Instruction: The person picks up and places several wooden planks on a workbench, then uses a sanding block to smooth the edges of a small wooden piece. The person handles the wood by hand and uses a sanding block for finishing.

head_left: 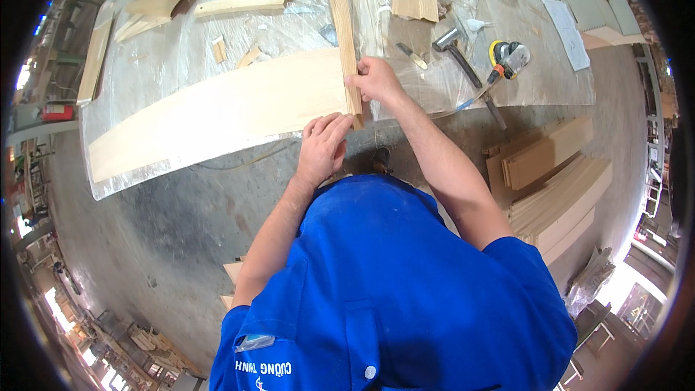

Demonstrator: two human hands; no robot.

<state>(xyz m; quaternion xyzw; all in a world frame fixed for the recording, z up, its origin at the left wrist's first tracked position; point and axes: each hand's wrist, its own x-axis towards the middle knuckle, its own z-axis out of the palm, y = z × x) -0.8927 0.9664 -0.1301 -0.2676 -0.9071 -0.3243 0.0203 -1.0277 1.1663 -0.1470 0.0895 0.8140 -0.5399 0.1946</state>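
A long, narrow wooden strip [343, 29] lies pointing away from me, along the right end of a pale wooden panel [232, 98] with a curved far edge. My right hand [378, 81] pinches the strip from its right side, thumb on top and fingers curled. At the strip's near end, by the table's front edge, my left hand [323, 146] has its fingers together against the strip and the panel's corner. The undersides of the left fingers are hidden.
Plastic sheeting covers the table [163, 58]. To the right lie a hammer [457, 54], a knife [412, 56], an orbital sander [509, 59] and a paper sheet [566, 32]. Wood offcuts [241, 5] lie along the far side. Stacked boards [561, 192] stand on the right floor.
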